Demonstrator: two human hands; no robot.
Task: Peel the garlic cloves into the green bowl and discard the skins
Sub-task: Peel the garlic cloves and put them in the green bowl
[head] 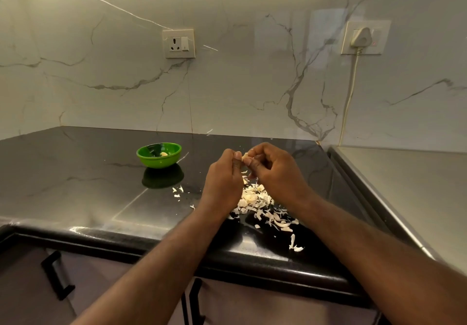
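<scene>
Left hand (223,178) and right hand (274,170) together pinch a pale, partly skinned garlic clove (245,157) to the right of the green bowl (159,154). A yellowish peeled clove (164,154) lies inside the bowl; papery white skins (255,202) litter the dark countertop (75,180) to its right.

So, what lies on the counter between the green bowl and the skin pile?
In the head view, only a few stray skin scraps lie between the bowl and the pile; otherwise the dark counter is bare there.

One green bowl (161,164) is counted, holding one peeled clove (164,154). Right of the bowl, two hands (222,180) (275,173), one held clove (244,157) and one skin pile (252,198) are seen.
</scene>
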